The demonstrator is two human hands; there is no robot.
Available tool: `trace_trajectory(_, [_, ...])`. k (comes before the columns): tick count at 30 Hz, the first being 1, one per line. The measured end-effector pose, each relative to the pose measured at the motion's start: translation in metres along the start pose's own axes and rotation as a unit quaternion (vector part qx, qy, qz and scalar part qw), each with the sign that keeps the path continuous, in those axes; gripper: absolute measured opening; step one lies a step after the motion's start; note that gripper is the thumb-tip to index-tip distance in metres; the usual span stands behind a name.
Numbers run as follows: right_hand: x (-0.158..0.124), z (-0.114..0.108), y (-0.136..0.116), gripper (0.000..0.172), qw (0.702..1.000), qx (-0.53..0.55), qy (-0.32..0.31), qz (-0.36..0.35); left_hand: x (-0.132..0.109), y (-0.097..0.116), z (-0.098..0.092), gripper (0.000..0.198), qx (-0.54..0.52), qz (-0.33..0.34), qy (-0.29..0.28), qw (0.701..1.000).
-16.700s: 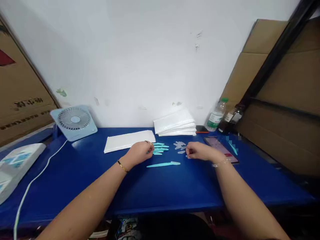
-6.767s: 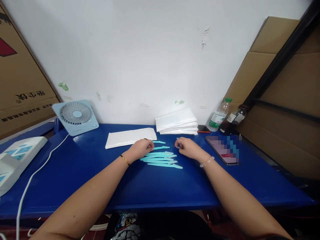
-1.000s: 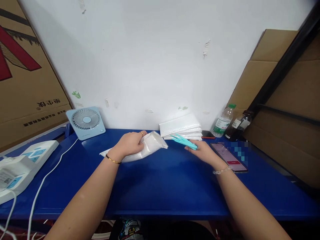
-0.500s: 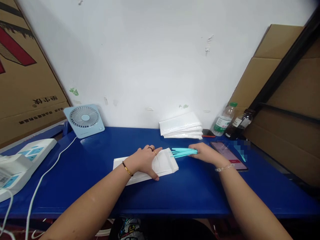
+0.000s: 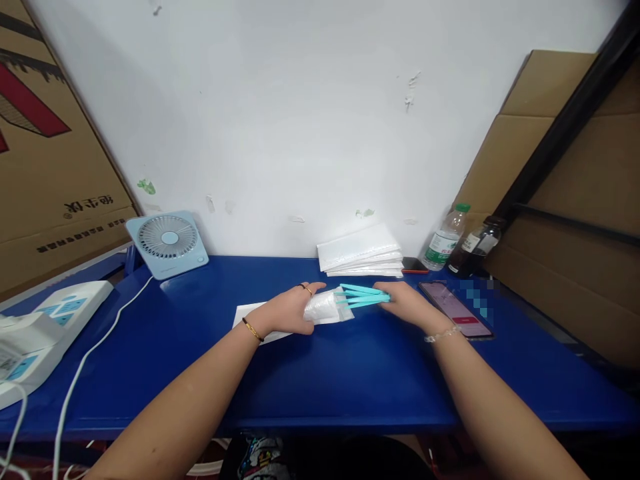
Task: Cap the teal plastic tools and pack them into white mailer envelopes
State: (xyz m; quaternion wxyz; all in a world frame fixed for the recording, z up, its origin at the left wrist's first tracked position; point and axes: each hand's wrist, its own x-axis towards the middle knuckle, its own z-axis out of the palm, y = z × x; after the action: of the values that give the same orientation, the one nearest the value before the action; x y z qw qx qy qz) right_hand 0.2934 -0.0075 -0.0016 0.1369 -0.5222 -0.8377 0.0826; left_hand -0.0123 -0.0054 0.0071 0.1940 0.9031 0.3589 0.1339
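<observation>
A white padded envelope (image 5: pixel 325 308) lies on the blue table, its mouth facing right and bulging apart. My left hand (image 5: pixel 293 310) squeezes its sides between thumb and fingers. Several slim turquoise plastic sticks (image 5: pixel 361 295) are bunched in my right hand (image 5: pixel 399 300), closed around their right ends. Their left tips reach into the envelope's mouth; how deep they go is hidden. To the right of that hand rests a phone (image 5: pixel 455 309) with its screen lit.
Behind the hands stands a stack of white padded envelopes (image 5: pixel 363 252), beside a red-edged dark device (image 5: pixel 415 265). Two bottles, one clear (image 5: pixel 445 240) and one dark (image 5: pixel 475 250), stand back right. A blue fan (image 5: pixel 170 243), power strip (image 5: pixel 75 307) and white cable (image 5: pixel 95 347) occupy the left.
My left hand has gone from lying spread on the envelope to squeezing it, and the mouth has bulged open. The turquoise sticks have moved slightly left, into the mouth.
</observation>
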Motion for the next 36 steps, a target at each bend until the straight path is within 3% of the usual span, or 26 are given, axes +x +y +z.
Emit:
trace_trajectory(4, [0.000,0.001,0.000,0.012,1.000,0.010,0.005,-0.005,0.000,-0.001,-0.005,0.085,-0.043,0.015,0.034,0.998])
trace_trajectory(11, [0.000,0.000,-0.003,0.023,0.990,-0.132,0.016,0.035,0.000,-0.003,-0.007,0.087,-0.038,0.015,0.005,0.999])
trace_trajectory(17, [0.002,-0.001,-0.014,0.018,0.995,-0.095,0.006,0.025,0.005,0.003,0.002,0.117,0.104,-0.031,0.024,0.994])
trace_trajectory(21, [0.003,0.002,-0.018,0.016,0.997,-0.075,-0.003,0.009,0.010,0.007,0.011,0.095,0.189,-0.047,0.061,0.979])
trace_trajectory(25, [0.001,0.002,-0.014,0.015,0.993,-0.113,-0.004,0.027,0.010,0.009,0.008,0.075,0.168,-0.044,0.054,0.983])
trace_trajectory(30, [-0.001,-0.002,-0.009,0.015,0.991,-0.127,0.011,0.044,0.007,0.009,0.001,0.073,0.123,-0.020,0.074,0.989])
trace_trajectory(36, [0.003,0.000,-0.013,0.018,0.994,-0.106,-0.001,0.041,0.006,0.013,-0.001,0.073,0.097,-0.002,0.054,0.994])
